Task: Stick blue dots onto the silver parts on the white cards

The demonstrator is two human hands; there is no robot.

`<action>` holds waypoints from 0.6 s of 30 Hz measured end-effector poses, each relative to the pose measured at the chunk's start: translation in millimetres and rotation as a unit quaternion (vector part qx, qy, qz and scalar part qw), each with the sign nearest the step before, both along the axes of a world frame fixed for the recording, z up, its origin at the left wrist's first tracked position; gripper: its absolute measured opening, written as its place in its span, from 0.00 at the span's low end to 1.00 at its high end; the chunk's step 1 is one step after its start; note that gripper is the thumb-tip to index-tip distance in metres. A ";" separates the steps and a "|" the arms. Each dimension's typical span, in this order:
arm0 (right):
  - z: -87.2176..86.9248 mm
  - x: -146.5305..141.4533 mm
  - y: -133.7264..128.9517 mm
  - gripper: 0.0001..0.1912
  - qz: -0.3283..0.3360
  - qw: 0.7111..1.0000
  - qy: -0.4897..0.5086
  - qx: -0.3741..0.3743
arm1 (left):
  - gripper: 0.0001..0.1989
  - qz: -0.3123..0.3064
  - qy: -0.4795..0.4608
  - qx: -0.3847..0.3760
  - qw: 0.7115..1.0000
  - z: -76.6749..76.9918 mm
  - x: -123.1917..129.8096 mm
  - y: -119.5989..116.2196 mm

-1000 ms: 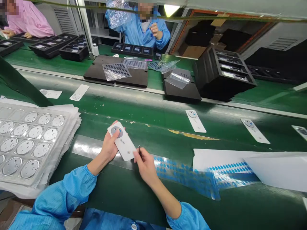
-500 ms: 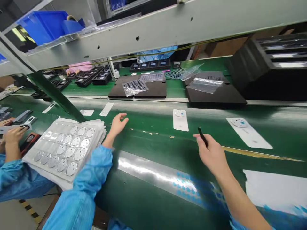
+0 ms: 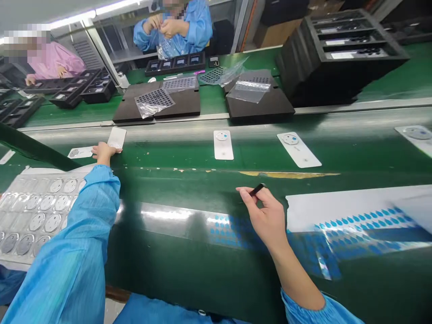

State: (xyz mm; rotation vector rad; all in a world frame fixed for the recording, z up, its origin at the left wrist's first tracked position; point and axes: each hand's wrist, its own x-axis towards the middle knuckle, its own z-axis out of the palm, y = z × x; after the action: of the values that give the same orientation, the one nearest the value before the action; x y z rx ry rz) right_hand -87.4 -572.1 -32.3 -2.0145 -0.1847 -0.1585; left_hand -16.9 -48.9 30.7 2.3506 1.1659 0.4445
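Note:
My left hand reaches out at the left, its fingers on the lower end of a white card on the green surface. Beside it lies another white card with a round part. My right hand is closed around a short black pen-like tool, over a clear strip with blue dots. Two more white cards, one upright and one slanted, lie beyond my right hand, each bearing a round disc with a blue dot.
Trays of round discs lie at the left beside a green post. White backing paper with blue dots lies right. Black foam boards and stacked black trays stand behind. Two people sit across.
The view has turned to the right and up. My left hand has moved onto the white card. My right hand still holds the black tool, now tilted flatter.

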 end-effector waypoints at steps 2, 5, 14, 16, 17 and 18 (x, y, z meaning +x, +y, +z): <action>-1.8 -8.5 -2.2 0.19 0.049 0.995 0.064 0.064 | 0.25 -0.019 -0.072 0.003 0.997 -0.8 4.2 -2.1; -9.4 -26.5 -0.9 0.20 0.126 0.972 0.153 0.123 | 0.17 -0.071 -0.175 0.005 0.982 -2.9 6.9 -18.8; -21.3 -57.0 9.4 0.23 0.200 0.956 0.207 0.060 | 0.18 -0.479 -0.169 -0.238 0.828 5.3 -91.6 -163.9; -22.4 -56.7 9.5 0.24 0.198 0.957 0.205 0.050 | 0.19 -0.560 -0.056 -0.316 0.764 -0.2 -108.5 -196.2; -23.0 -56.6 9.2 0.24 0.196 0.957 0.206 0.048 | 0.20 -0.596 -0.011 -0.342 0.727 -6.0 -113.4 -209.6; -23.8 -56.4 8.8 0.24 0.195 0.958 0.207 0.045 | 0.20 -0.627 0.023 -0.355 0.693 -13.3 -116.6 -221.0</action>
State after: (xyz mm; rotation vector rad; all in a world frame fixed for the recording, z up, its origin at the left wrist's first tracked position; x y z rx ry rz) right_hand -143.8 -563.4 -56.1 -1.8336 -0.2958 0.4924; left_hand -133.5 -270.0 17.4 1.8390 -0.4248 -0.4896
